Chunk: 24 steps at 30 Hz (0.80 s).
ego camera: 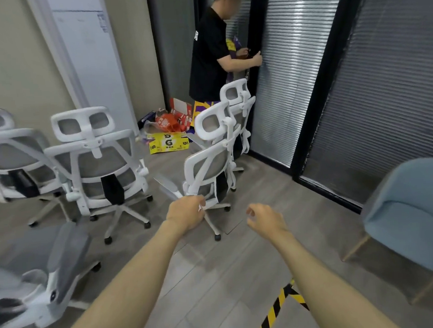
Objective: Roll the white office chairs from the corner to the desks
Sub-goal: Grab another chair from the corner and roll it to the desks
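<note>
Several white mesh office chairs stand in the corner. The nearest upright white chair (pixel 210 161) faces away from me, its back turned slightly right. My left hand (pixel 185 213) reaches its lower frame beside the armrest, and the fingers curl round a white part there. My right hand (pixel 264 219) hovers to the right of that chair's base, fingers loosely bent, holding nothing. A second chair (pixel 237 103) stands right behind it by the glass wall. Two more chairs (pixel 94 159) (pixel 2 153) stand on the left, and another chair (pixel 44 278) is close at the lower left.
A person in a black shirt (pixel 210 54) stands at the dark door frame beyond the chairs. A yellow box (pixel 168 143) and red packaging (pixel 174 119) lie on the floor. A blue armchair (pixel 414 216) sits at right, and hazard tape (pixel 277 310) marks the floor.
</note>
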Each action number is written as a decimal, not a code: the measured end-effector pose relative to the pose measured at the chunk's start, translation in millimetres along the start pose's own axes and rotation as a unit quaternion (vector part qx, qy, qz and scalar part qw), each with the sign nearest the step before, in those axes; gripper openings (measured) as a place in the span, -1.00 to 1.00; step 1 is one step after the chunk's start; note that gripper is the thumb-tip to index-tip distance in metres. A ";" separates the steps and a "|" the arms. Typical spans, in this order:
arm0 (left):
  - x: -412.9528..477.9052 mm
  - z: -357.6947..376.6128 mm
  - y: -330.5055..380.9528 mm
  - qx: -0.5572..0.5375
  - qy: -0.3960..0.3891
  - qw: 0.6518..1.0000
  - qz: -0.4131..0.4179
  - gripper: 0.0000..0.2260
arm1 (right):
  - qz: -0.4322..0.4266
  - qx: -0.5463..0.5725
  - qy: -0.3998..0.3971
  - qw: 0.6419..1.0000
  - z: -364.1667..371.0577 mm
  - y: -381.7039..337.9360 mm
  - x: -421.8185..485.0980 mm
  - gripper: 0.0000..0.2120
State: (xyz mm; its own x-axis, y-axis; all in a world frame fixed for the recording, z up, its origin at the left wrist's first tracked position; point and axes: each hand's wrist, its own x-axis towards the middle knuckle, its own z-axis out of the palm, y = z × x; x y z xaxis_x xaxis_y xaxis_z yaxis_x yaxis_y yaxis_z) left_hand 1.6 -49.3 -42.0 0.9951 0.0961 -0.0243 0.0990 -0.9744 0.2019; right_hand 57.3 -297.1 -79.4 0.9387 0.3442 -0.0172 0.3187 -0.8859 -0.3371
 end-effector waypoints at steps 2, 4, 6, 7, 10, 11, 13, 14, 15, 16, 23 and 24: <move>36.8 -1.4 -15.3 -0.002 0.003 1.000 -0.002 -0.77 | -0.009 -0.005 0.001 1.000 -0.9 -6.5 38.7 -0.78; 78.1 -5.0 -30.7 -0.009 0.002 1.000 0.000 -0.78 | -0.012 -0.011 0.005 1.000 -3.3 -13.1 80.8 -0.79; 121.0 -9.8 -44.1 -0.019 0.001 1.000 0.004 -0.76 | -0.011 -0.012 0.013 1.000 -5.3 -18.0 123.8 -0.78; 142.8 -12.7 -49.9 -0.027 0.004 1.000 0.003 -0.75 | -0.010 -0.012 0.017 1.000 -6.3 -20.2 145.1 -0.78; 207.4 -19.5 -65.4 -0.050 0.009 0.999 0.001 -0.75 | -0.004 -0.015 0.006 1.000 -9.5 -24.9 204.8 -0.78; 229.1 -20.5 -70.7 -0.054 0.011 0.999 0.003 -0.76 | -0.002 -0.018 -0.002 1.000 -10.3 -25.7 224.6 -0.78; 272.2 -24.0 -81.4 -0.052 0.013 0.998 0.011 -0.76 | 0.007 -0.012 -0.004 1.000 -11.5 -25.8 263.8 -0.78; 292.7 -26.6 -86.4 -0.053 0.015 0.998 0.013 -0.74 | 0.013 -0.007 0.000 1.000 -12.7 -25.2 282.2 -0.78; 311.8 -28.9 -90.6 -0.057 0.019 0.998 0.013 -0.72 | 0.016 -0.003 0.004 1.000 -14.1 -24.5 299.3 -0.78; 329.0 -31.4 -93.4 -0.063 0.025 0.998 0.015 -0.69 | 0.018 -0.001 0.005 1.000 -16.0 -23.4 315.1 -0.78; 438.5 -46.4 -91.8 -0.082 0.080 0.992 0.048 -0.59 | 0.003 0.032 0.023 0.999 -33.0 -6.7 418.7 -0.79; 453.0 -47.6 -89.2 -0.077 0.089 0.992 0.049 -0.55 | -0.005 0.036 0.027 0.999 -35.8 -2.8 432.9 -0.78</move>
State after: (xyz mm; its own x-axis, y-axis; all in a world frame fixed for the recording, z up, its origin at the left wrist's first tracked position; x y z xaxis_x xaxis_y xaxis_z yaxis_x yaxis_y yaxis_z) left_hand 443.7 90.9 -24.4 0.9837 0.0492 0.1728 -0.0130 -0.9399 0.3413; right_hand 467.5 -156.7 -52.2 0.9420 0.3336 0.0374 0.3195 -0.8568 -0.4047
